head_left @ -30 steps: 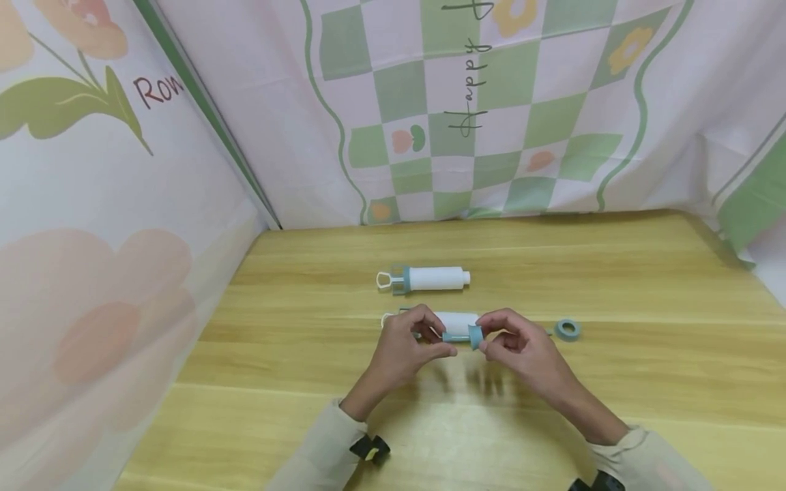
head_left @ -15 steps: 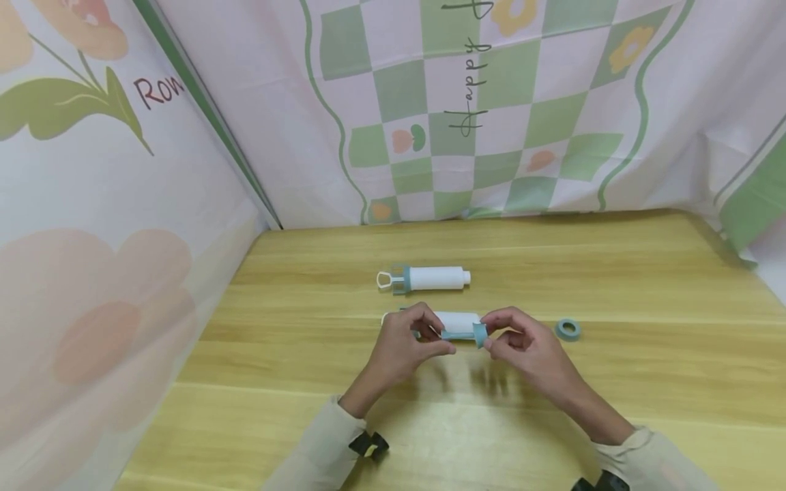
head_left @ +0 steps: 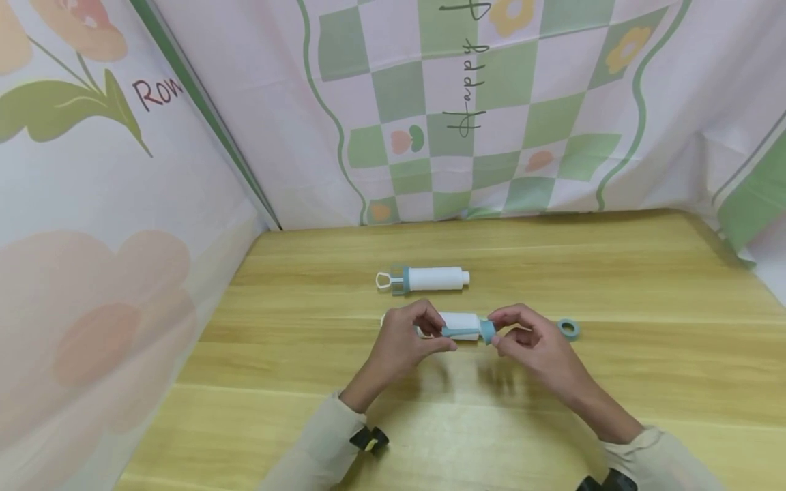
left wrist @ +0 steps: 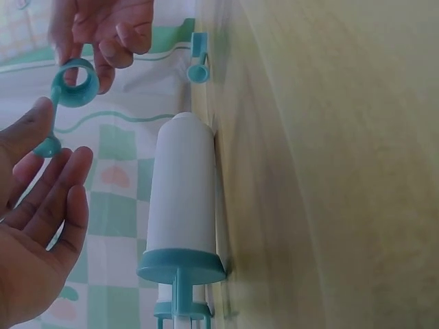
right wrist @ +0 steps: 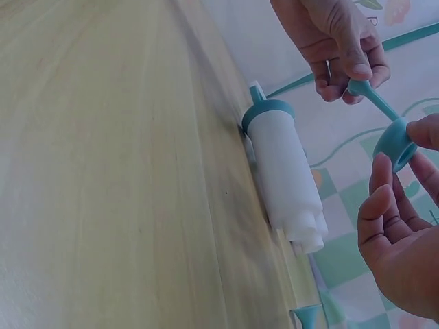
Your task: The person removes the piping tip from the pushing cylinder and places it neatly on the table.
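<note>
Both hands hold one small teal piece over the table: a ring-shaped cap [left wrist: 81, 82] joined by a narrow stem [right wrist: 379, 103] to a small rounded end [left wrist: 49, 146]. My left hand [head_left: 406, 339] pinches the rounded end between thumb and fingers. My right hand [head_left: 542, 349] pinches the cap at its rim. Just behind the piece lies a white cylinder [head_left: 458, 320] with a teal collar [left wrist: 181, 266]; in the head view my left hand covers its collar end.
Farther back, a second white cylinder [head_left: 434, 278] with a teal collar and white loop handle lies parallel. To the right, another teal ring piece [head_left: 569, 330] rests on the wooden table [head_left: 663, 286], partly behind my right hand. Printed cloth [head_left: 454, 177] hangs along the back and left.
My right hand has shifted slightly right with the cap, and more of the stem shows between the hands. My left hand stays nearly in place.
</note>
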### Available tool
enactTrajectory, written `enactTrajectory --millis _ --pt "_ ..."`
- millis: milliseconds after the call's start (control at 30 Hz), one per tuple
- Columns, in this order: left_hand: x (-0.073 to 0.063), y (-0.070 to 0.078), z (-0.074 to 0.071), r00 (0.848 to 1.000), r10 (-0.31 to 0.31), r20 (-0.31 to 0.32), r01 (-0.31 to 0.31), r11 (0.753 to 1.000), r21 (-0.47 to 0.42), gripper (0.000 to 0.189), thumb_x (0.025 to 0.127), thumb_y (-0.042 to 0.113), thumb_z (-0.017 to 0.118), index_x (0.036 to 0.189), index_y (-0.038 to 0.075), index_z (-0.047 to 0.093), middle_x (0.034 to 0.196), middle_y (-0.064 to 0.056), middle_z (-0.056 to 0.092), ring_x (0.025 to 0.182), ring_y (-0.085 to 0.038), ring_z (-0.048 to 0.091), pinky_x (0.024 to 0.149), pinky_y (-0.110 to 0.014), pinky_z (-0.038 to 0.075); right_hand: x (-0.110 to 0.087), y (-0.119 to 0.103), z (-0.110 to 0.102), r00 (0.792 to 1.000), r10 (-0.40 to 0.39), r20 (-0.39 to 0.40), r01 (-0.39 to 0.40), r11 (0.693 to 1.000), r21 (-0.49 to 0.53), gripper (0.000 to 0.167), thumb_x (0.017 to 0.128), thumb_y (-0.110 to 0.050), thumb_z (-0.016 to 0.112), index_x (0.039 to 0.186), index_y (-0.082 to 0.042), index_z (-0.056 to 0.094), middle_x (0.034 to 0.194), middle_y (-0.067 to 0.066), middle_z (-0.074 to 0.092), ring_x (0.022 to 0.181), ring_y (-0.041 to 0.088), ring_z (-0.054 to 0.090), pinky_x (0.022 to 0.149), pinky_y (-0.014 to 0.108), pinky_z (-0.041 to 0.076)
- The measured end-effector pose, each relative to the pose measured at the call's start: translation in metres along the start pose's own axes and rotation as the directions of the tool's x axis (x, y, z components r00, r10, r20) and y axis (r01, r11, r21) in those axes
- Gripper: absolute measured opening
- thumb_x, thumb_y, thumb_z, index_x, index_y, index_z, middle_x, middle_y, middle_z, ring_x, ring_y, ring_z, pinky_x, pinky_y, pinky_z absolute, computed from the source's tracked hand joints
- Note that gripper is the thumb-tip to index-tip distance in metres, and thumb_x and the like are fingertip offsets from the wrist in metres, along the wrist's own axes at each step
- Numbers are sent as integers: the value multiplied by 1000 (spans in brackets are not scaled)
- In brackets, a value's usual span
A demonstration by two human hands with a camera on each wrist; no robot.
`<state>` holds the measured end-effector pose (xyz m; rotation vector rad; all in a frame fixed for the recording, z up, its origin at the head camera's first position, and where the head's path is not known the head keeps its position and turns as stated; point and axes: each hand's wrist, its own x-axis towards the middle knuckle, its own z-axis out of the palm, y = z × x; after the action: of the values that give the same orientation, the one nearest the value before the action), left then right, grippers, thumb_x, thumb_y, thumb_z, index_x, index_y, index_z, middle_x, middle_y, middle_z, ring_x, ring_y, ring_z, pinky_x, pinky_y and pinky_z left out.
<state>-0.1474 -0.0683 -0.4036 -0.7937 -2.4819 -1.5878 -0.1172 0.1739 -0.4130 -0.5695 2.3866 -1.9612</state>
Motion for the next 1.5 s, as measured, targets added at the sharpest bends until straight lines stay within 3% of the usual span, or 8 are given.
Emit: enactTrajectory --millis 267,500,700,933,1200,1500 --pt "7 1 1 1000 12 -17 -11 998 66 29 70 7 92 83 8 66 80 2 70 73 -8 61 68 -25 53 -1 -2 -7 1000 9 -12 -9 1000 -16 24 99 -4 62 122 -1 58 110 17 57 76 29 65 70 33 56" --pt "13 3 2 1000 24 -6 -24 997 75 29 70 9 92 82 9 66 81 3 70 76 -24 67 72 -26 52 0 -2 -15 1000 13 -22 -14 998 -56 24 99 -7 63 122 -2 58 112 16 58 76 29 66 72 34 56" --pt "17 4 2 999 38 8 -39 992 116 29 70 11 92 83 11 66 82 5 71 77 -15 65 73 -22 51 1 -1 -25 999 5 -51 -9 997 -77 24 98 -4 63 121 -1 59 110 16 58 77 31 67 72 34 57" --pt "21 6 3 1000 14 12 -16 991 129 28 72 13 92 84 11 66 83 6 70 80 -17 66 73 -24 51 1 0 -32 998 6 -55 -11 996 -91 24 98 -4 63 122 -1 59 109 15 58 78 30 68 73 33 57" --pt "27 7 9 1000 24 7 -25 987 158 28 72 14 92 82 12 66 82 7 70 77 -9 62 72 -21 50 1 -1 -44 996 9 -86 -21 990 -140 27 97 -7 66 123 -3 59 109 14 59 79 26 69 71 30 57" --pt "33 4 14 1000 -7 30 2 987 162 28 73 16 91 83 13 65 83 10 69 79 -21 65 72 -21 49 3 -2 -54 997 6 -82 -19 986 -163 29 99 -9 64 125 -1 57 109 13 58 78 24 67 69 29 57"
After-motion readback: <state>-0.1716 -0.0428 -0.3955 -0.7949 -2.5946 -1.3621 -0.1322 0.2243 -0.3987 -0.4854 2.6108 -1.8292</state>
